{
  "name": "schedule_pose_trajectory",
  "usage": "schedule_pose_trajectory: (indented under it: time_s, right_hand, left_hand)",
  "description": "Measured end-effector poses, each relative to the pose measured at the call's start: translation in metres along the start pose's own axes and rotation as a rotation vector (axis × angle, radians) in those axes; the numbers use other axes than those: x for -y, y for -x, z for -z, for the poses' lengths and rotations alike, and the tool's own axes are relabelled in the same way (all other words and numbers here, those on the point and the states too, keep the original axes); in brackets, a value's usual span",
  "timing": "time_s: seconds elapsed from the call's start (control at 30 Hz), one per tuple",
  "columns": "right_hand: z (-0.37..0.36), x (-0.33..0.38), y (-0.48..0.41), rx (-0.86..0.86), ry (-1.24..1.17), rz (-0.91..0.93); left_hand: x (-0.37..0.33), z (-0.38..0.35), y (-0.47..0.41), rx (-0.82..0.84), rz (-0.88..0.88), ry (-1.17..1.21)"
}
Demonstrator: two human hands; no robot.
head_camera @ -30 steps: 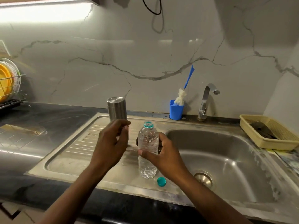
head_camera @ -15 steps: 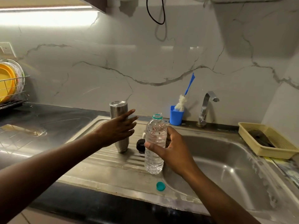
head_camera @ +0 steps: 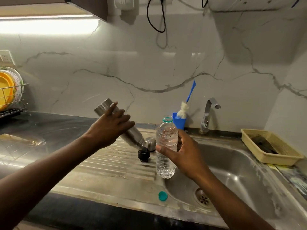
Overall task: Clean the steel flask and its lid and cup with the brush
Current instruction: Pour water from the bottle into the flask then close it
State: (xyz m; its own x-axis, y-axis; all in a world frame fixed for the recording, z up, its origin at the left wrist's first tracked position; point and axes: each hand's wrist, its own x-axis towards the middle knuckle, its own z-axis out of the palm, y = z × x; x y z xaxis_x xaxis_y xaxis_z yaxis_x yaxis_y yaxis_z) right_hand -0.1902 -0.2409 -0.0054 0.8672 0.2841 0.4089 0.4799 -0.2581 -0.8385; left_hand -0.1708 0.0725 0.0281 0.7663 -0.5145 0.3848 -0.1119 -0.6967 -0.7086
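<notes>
The left arm reaches in from the lower left with the back of the left hand (head_camera: 111, 128) towards the camera. Its fingers wrap over the middle of the steel flask (head_camera: 133, 138) and the thumb is hidden behind it. The flask is gripped at a slant above the ribbed drainboard (head_camera: 103, 165), wide flat end up to the left and narrow end down to the right. That narrow end is just above the black lid (head_camera: 143, 154), which sits near the drainboard's right edge; whether they touch I cannot tell. The steel cup (head_camera: 150, 143) stands just behind the lid.

The right arm comes in from the lower right. The right hand (head_camera: 182, 151) holds an uncapped plastic bottle (head_camera: 166, 163) upright, thumb across its front and fingers curled round the back, where the drainboard meets the sink basin (head_camera: 232, 171). A teal cap (head_camera: 163, 196) lies near the front edge of the sink unit.

The brush (head_camera: 183, 110) leans in a blue holder (head_camera: 180, 123) at the back edge, left of the tap (head_camera: 207, 113)
</notes>
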Motion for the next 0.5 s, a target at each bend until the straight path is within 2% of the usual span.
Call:
schedule_pose_trajectory:
  time_s: [0.13,0.27,0.4,0.5]
  right_hand:
    - [0.024,0.005,-0.002,-0.051,0.047,0.044]
    - [0.061,0.011,-0.005,-0.108,0.185,0.083]
    - [0.101,0.015,-0.010,-0.154,0.341,0.075]
    - [0.127,0.015,-0.013,-0.159,0.459,0.076]
  left_hand:
    - [-0.011,0.027,-0.010,-0.131,0.258,0.384]
    - [-0.040,0.050,-0.019,-0.124,0.497,0.824]
    - [-0.082,0.057,-0.036,-0.126,0.615,1.203]
    - [-0.118,0.053,-0.050,-0.148,0.636,1.488]
